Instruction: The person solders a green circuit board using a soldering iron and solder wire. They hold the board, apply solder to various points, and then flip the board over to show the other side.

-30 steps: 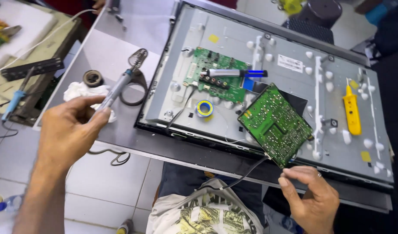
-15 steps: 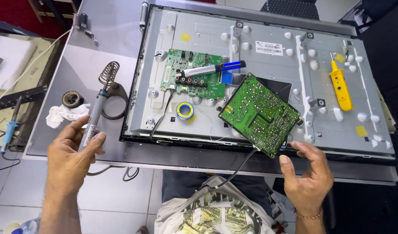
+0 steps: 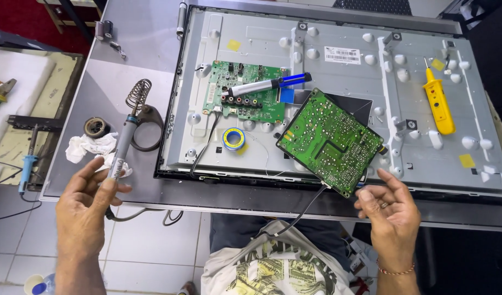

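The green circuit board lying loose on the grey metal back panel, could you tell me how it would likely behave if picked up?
The green circuit board is probably stiff and light, being a thin flat sheet. It sits tilted with one corner past the grey metal back panel, so a nudge might tip it. A thin cable seems to hang from its lower corner and may tug.

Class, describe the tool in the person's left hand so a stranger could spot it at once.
Start at the big grey panel back on the table and look off its left edge. There the left hand holds a soldering iron near the coiled wire stand. Unlike the yellow tester, it is slim, grey and corded.
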